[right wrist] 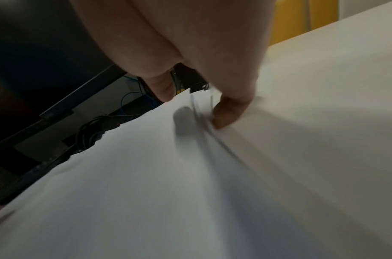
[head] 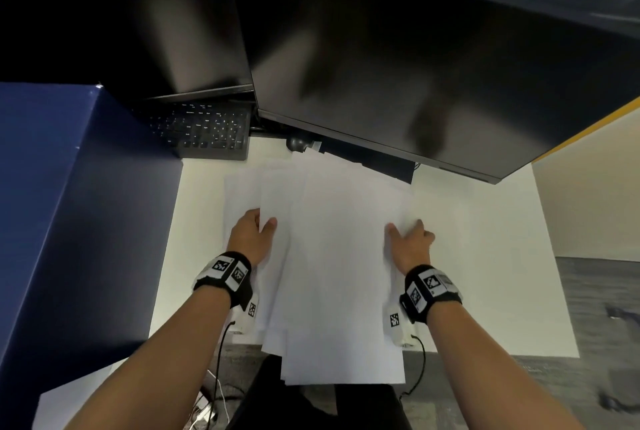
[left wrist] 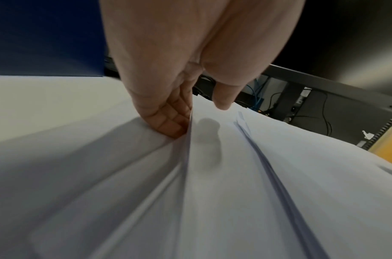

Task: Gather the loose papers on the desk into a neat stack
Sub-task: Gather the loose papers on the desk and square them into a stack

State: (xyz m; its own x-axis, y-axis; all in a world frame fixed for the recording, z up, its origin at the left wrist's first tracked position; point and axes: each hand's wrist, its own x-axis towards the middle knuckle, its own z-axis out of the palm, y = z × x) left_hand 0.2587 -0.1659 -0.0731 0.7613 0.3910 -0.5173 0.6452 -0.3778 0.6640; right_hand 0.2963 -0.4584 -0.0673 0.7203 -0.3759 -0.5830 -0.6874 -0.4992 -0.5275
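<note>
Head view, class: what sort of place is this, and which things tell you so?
Most likely an office workstation: two dark monitors over a white desk, a black keyboard, a blue partition, and loose papers.

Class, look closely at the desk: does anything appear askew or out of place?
Yes. The papers are fanned unevenly, edges misaligned, and hang over the desk's near edge. The left hand and right hand grip their sides.

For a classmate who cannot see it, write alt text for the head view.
Two hands hold a fanned, uneven pile of white papers on a white desk: the left hand grips its left edge, the right hand its right edge. The sheets overhang the desk's near edge; two dark monitors and a keyboard sit behind.
</note>
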